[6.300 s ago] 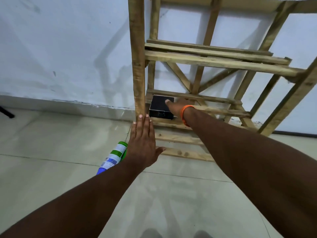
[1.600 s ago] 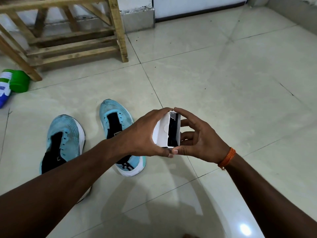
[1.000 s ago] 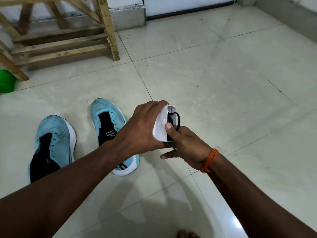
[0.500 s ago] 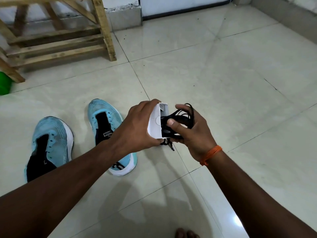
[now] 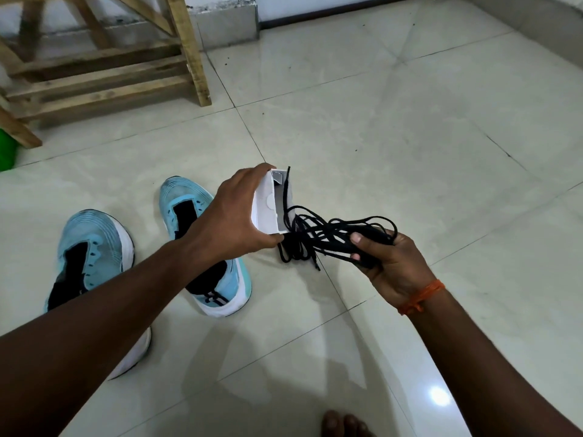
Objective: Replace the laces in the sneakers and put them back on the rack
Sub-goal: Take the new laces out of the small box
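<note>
Carefully now: my left hand (image 5: 233,216) grips the white box (image 5: 268,203), my right hand (image 5: 388,263) holds the black laces (image 5: 318,238), almost out, near the sneakers (image 5: 202,234); I should pull slowly so loops do not snag.

The small box (image 5: 268,203), on the rack (image 5: 189,52) six seconds ago, is now away from it, gripped open in the left hand (image 5: 230,219); the black laces (image 5: 321,238), a second ago tucked inside the box, now hang as a loose tangle just right of the box; the right hand (image 5: 391,263), then at the box's mouth, now grips them further right of the box; one strand end alone lies inside the box.
</note>
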